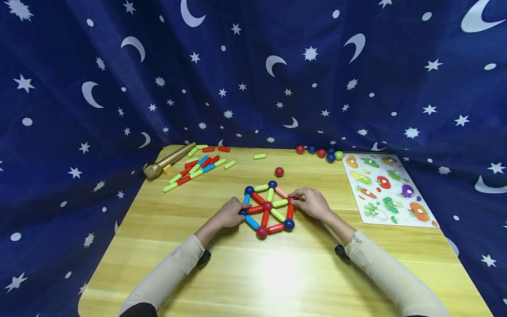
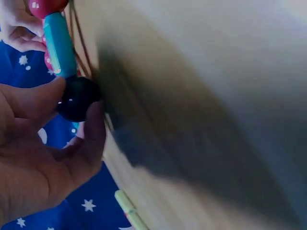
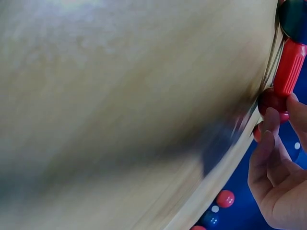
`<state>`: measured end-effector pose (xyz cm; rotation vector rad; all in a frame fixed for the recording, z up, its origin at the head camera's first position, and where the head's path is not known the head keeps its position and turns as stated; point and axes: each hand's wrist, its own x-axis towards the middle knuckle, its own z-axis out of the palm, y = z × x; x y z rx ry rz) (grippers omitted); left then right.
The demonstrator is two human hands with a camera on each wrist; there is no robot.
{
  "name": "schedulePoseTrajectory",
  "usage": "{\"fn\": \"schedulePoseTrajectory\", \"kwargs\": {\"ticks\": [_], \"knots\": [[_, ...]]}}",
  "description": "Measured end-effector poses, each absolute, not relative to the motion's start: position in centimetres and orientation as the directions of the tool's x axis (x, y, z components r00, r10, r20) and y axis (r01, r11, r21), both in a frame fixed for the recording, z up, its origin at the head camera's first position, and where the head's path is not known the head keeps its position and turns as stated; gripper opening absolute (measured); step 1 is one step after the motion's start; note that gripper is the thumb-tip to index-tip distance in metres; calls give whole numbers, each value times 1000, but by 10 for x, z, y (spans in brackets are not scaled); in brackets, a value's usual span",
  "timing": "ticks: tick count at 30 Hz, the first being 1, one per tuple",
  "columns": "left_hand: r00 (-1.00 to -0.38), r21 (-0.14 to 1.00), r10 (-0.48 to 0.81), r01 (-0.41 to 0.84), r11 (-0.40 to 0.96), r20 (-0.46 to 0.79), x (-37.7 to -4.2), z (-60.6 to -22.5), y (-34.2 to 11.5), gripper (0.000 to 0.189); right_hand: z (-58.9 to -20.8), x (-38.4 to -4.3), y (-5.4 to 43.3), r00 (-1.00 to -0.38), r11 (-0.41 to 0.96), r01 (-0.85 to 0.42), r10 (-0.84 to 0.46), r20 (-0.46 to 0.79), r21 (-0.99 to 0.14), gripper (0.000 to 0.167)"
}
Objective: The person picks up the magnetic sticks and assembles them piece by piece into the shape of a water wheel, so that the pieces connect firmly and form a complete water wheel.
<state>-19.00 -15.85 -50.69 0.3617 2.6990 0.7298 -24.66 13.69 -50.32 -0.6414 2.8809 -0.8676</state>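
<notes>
In front of the starry curtain stands my table, with the puzzle board at its far right. In the table's middle, between my hands, is the wheel of rods and balls; I cannot tell whether it rests fully on the wood. To my mind it looks whole as a flat shape: six balls round the rim with a rod between each pair, and six spokes running in to the red hub. I see no gap to fill.

The microphone lies far left. My left hand pinches the dark blue ball on the rim between thumb and finger; my right hand grips the red ball across from it. Spare rods lie near the microphone, unused. Of the spare balls, one red sits just beyond the wheel, and a cluster lines the back edge. Any building left would be upward, I judge.
</notes>
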Motion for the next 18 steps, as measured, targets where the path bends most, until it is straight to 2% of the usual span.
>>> {"fn": "schedulePoseTrajectory", "kwargs": {"ticks": [5,9,13,18], "knots": [[-895,388,307,171,906,-324,-193,-499,-150,45,-504,-247,137,-908,751,-379,-414,62,-540,20],[-850,342,306,161,926,-428,-201,-485,-144,40,-503,-248,138,-907,746,-380,-416,64,-547,20],[-810,336,313,154,929,-496,-210,-477,-138,26,-503,-248,139,-908,744,-377,-414,62,-552,20],[-858,291,237,108,951,-455,-211,-480,-130,18,-504,-247,138,-909,750,-368,-416,41,-549,20]]}}
